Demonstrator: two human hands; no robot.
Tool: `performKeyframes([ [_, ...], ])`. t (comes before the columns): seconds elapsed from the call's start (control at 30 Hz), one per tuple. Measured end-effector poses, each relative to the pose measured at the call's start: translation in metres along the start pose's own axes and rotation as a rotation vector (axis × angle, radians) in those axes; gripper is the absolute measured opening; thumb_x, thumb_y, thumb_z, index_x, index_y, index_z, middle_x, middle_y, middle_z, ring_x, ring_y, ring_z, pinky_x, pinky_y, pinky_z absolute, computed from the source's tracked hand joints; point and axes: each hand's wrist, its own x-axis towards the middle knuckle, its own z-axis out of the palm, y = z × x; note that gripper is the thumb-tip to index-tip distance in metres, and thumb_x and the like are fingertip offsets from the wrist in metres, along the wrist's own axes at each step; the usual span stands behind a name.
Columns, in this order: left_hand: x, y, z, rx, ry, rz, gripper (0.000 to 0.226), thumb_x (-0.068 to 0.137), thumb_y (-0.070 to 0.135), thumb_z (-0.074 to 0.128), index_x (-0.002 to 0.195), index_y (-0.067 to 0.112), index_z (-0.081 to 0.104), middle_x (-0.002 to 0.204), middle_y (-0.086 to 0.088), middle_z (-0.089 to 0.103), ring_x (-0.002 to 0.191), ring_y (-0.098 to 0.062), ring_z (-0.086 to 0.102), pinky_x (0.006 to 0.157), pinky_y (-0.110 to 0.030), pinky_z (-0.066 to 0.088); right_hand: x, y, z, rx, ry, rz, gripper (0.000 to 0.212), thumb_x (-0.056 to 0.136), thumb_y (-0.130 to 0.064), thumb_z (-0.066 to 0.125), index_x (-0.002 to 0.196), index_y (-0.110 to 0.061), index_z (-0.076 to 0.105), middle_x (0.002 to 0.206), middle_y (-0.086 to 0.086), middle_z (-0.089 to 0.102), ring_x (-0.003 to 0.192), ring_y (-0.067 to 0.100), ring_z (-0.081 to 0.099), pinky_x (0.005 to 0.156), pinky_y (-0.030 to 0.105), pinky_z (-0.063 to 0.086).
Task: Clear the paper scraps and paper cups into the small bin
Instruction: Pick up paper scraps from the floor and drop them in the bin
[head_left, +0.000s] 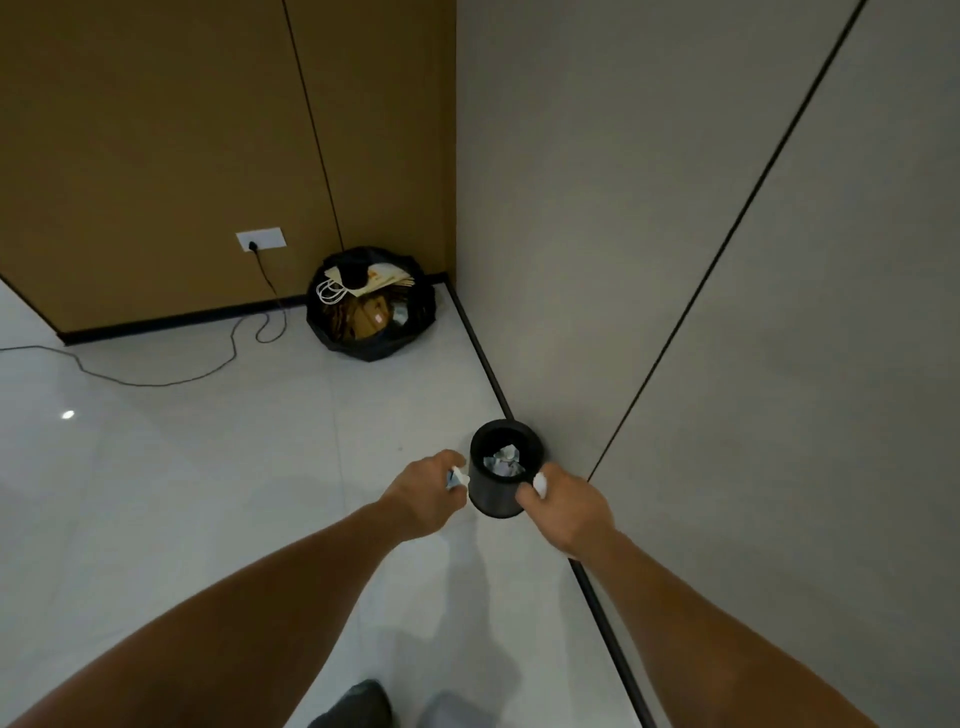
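Our left hand (423, 493) hides most of its scrap (456, 479), our right hand (569, 512) likewise; shoe (358, 706) cut off below

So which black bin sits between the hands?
The small black bin by the grey wall, crumpled paper inside; the bag-lined bin stands off in the corner.

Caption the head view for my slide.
Left hand and right hand each hold white paper beside the small bin.

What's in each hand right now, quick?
Left hand: pinching a crumpled paper scrap beside the small bin.
Right hand: gripping a white paper wad.
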Motion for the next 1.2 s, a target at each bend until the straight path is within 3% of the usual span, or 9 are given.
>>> performKeyframes([
  [0.13,0.068,-0.019,-0.018,-0.006,-0.054,0.003,0.041,0.095,0.026,0.054,0.134,0.018,0.046,0.119,-0.011,0.060,0.103,-0.025,0.058,0.090,-0.030,0.048,0.058,-0.013,0.013,0.119,-0.043,0.031,0.029,0.094,-0.033,0.048,0.118,-0.016,0.045,0.117,0.005,0.052,0.101,0.026,0.054,0.084,0.030,0.041],
  [0.27,0.139,-0.040,-0.039,-0.023,-0.133,0.025,0.039,0.096,0.021,0.050,0.135,0.017,0.045,0.113,-0.010,0.062,0.098,-0.024,0.060,0.091,-0.034,0.050,0.114,-0.027,0.023,0.147,0.026,0.074,0.030,0.098,-0.017,0.049,0.127,-0.009,0.046,0.128,0.011,0.047,0.111,0.027,0.053,0.090,0.027,0.040],
  [0.43,0.224,-0.048,-0.060,0.059,-0.216,0.065,0.039,0.097,0.021,0.049,0.135,0.019,0.046,0.121,-0.010,0.060,0.105,-0.025,0.059,0.092,-0.032,0.048,0.169,-0.036,0.025,0.250,0.084,0.195,0.029,0.096,-0.015,0.052,0.124,-0.012,0.049,0.115,0.005,0.050,0.105,0.025,0.056,0.091,0.032,0.046],
  [0.57,0.291,-0.041,-0.050,0.093,-0.285,0.104,0.037,0.096,0.018,0.050,0.133,0.018,0.049,0.120,-0.011,0.062,0.108,-0.025,0.058,0.095,-0.034,0.047,0.217,-0.023,0.036,0.325,0.148,0.241,0.033,0.094,-0.014,0.054,0.127,-0.011,0.051,0.120,0.010,0.055,0.106,0.025,0.056,0.093,0.033,0.046],
  [0.73,0.380,-0.041,-0.009,0.105,-0.292,0.151,0.037,0.094,0.018,0.053,0.132,0.017,0.052,0.124,-0.010,0.060,0.112,-0.024,0.057,0.096,-0.031,0.046,0.292,0.014,0.069,0.431,0.174,0.290,0.031,0.097,-0.023,0.051,0.128,-0.022,0.052,0.120,-0.003,0.055,0.115,0.017,0.055,0.093,0.022,0.039],
  [0.87,0.455,-0.064,0.047,0.092,-0.308,0.195,0.038,0.096,0.019,0.051,0.134,0.016,0.050,0.127,-0.006,0.059,0.114,-0.018,0.056,0.096,-0.022,0.043,0.353,0.057,0.120,0.498,0.113,0.361,0.030,0.102,-0.029,0.043,0.128,-0.045,0.049,0.120,-0.026,0.057,0.118,0.002,0.055,0.093,0.009,0.040],
  [0.97,0.504,-0.096,0.099,0.147,-0.351,0.203,0.038,0.097,0.021,0.049,0.135,0.019,0.048,0.129,-0.003,0.057,0.116,-0.017,0.055,0.095,-0.021,0.042,0.398,0.091,0.170,0.398,0.060,0.384,0.037,0.102,-0.028,0.046,0.138,-0.027,0.045,0.133,-0.006,0.057,0.124,0.010,0.053,0.101,0.020,0.043],
  [1.07,0.547,-0.136,0.149,0.198,-0.412,0.221,0.039,0.097,0.022,0.048,0.136,0.020,0.047,0.131,-0.002,0.054,0.118,-0.017,0.054,0.098,-0.026,0.043,0.440,0.120,0.220,0.381,0.051,0.410,0.038,0.101,-0.031,0.046,0.139,-0.025,0.045,0.135,-0.005,0.054,0.125,0.010,0.052,0.099,0.018,0.040],
  [1.2,0.602,-0.181,0.210,0.241,-0.441,0.308,0.037,0.098,0.025,0.047,0.135,0.023,0.047,0.129,0.002,0.055,0.118,-0.014,0.052,0.098,-0.025,0.042,0.495,0.149,0.284,0.399,0.132,0.497,0.039,0.100,-0.030,0.046,0.139,-0.022,0.043,0.140,0.001,0.048,0.127,0.017,0.050,0.103,0.033,0.047],
])
